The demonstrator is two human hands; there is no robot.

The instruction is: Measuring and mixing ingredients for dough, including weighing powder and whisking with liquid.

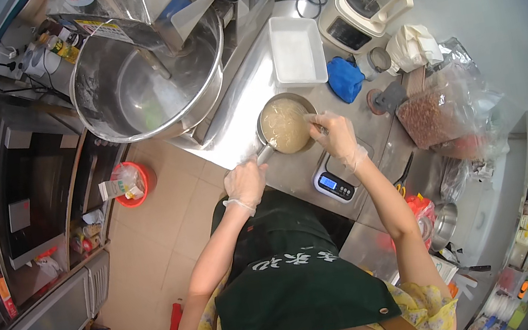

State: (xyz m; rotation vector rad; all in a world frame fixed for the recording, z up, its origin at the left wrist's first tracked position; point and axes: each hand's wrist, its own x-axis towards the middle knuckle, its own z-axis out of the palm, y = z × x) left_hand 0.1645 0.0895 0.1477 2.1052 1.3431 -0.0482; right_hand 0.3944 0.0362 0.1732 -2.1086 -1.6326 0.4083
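Note:
A small metal saucepan (pixel 261 131) stands on the steel counter, holding a pale beige, wet-looking mixture (pixel 287 125). My left hand (pixel 246 183), in a thin clear glove, is closed around the saucepan's handle (pixel 266 154). Over the pan's right rim, my gloved right hand (pixel 337 138) pinches a thin utensil (pixel 321 129); its working end is hidden, so its kind does not show. Just below that hand lies a digital kitchen scale (pixel 336 182) with a lit blue display.
A large mixer bowl (pixel 200 109) sits at the far left. Behind the pan are a white rectangular tub (pixel 296 42), a blue cloth-like bundle (pixel 346 79) and a cream blender (pixel 357 12). Bags of reddish-brown grains (pixel 429 117) crowd the right. A red bin (pixel 144 192) stands on the floor.

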